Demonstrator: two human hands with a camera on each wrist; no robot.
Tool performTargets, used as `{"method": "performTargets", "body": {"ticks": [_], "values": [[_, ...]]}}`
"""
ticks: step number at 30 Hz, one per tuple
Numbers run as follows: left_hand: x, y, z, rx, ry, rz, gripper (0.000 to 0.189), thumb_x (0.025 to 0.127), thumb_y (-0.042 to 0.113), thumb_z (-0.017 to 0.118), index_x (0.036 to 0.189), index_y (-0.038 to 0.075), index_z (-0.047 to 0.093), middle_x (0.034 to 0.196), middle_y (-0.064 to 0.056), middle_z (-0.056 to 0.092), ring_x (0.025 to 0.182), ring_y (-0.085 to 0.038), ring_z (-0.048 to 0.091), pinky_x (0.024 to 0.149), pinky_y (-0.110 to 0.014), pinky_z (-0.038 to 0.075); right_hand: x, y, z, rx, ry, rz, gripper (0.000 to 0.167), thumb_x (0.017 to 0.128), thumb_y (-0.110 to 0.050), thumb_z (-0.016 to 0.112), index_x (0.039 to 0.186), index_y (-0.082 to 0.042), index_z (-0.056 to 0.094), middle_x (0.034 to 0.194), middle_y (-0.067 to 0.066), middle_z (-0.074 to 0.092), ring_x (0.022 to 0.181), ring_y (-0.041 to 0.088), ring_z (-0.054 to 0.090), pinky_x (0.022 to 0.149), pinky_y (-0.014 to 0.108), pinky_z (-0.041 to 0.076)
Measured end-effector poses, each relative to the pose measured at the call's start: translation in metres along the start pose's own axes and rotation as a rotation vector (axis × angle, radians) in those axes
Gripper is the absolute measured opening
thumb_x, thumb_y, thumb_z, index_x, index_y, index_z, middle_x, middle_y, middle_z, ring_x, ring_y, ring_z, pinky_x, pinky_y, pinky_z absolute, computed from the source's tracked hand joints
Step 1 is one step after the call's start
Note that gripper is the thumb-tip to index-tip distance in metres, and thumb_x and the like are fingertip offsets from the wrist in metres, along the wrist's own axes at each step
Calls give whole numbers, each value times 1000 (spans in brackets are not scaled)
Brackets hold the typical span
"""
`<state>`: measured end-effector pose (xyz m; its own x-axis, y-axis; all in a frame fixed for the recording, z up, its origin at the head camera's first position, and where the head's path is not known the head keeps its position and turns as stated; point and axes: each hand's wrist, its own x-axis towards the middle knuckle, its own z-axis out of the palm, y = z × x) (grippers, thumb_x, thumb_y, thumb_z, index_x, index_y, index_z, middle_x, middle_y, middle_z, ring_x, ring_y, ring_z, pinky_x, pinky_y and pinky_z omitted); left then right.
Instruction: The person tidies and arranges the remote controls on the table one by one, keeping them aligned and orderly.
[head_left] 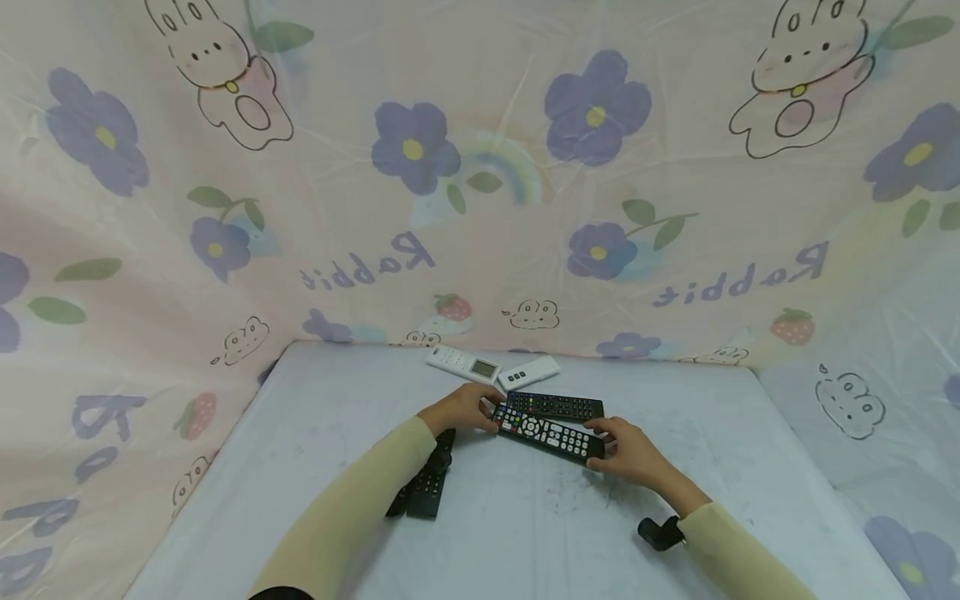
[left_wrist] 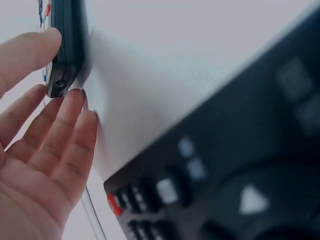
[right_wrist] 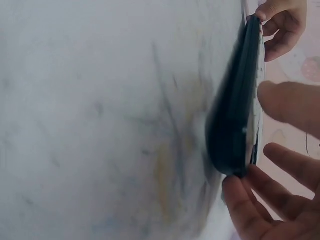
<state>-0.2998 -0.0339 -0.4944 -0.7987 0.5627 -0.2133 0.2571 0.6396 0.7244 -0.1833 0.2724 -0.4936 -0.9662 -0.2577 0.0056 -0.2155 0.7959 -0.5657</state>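
Observation:
A black remote control (head_left: 551, 433) with white buttons lies at a slant between the two hands, buttons up. My left hand (head_left: 465, 408) holds its left end; in the left wrist view the thumb presses its side and the fingertips meet the end of the remote (left_wrist: 70, 40). At the opposite end, my right hand (head_left: 630, 452) has thumb and fingers about the corners. The right wrist view shows fingertips against the rounded end of the remote (right_wrist: 232, 120). Just behind it lies a second black remote (head_left: 557, 406), overlapping it in the head view.
Two white remotes (head_left: 457, 363) (head_left: 529, 372) lie toward the table's back edge. Under the left forearm are two more black remotes (head_left: 429, 493), partly hidden by the sleeve; one remote (left_wrist: 240, 165) looms blurred in the left wrist view. A patterned curtain (head_left: 480, 233) surrounds the white table (head_left: 352, 383).

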Motion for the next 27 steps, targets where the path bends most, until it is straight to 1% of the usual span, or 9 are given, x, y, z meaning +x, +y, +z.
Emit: {"method": "performTargets", "body": {"ticks": [3,7,14,17,22,25,27], "values": [[-1,1,-2,-13,-11,-4,55,72,11,84,124,14,63,120,-6,64,93,-13,65,77,-25,54,1,-1,1,-2,2,10,56,77,-19,80,127,-5,58,115,15,60,99,28,63,79,38,55],[-1,2,-3,-1,-27,-6,56,72,8,84,124,12,63,121,-7,64,93,-13,65,76,-25,54,2,-2,3,-18,6,26,56,75,-16,81,125,-4,60,114,14,61,100,27,63,79,37,55],[3,1,0,6,-35,-1,54,71,6,83,121,12,64,121,-6,64,91,-13,65,77,-25,54,0,-3,7,-22,-2,81,56,72,-11,83,123,-4,60,115,14,60,104,30,62,83,40,55],[3,4,1,25,-32,-16,54,70,7,83,121,12,64,121,-6,65,93,-14,64,80,-26,53,0,-3,8,-20,-2,80,56,73,-10,82,123,-3,60,116,15,60,104,31,61,82,41,55],[4,5,-1,53,-15,-39,54,69,10,84,120,15,65,120,-2,65,102,-17,61,87,-31,51,0,-1,8,-11,16,56,55,73,-10,82,123,-3,61,114,15,60,102,30,62,81,38,55],[4,7,-5,42,-9,-38,53,69,12,85,119,17,65,120,-1,64,103,-18,61,85,-32,51,0,1,8,9,30,42,55,72,-10,83,122,-3,61,115,14,61,102,29,63,80,35,56],[3,8,-7,44,-16,-26,53,71,13,84,120,18,65,121,0,63,103,-16,60,81,-30,51,-1,2,8,25,39,35,55,72,-11,83,122,-3,62,116,15,61,102,28,63,80,34,56]]}}
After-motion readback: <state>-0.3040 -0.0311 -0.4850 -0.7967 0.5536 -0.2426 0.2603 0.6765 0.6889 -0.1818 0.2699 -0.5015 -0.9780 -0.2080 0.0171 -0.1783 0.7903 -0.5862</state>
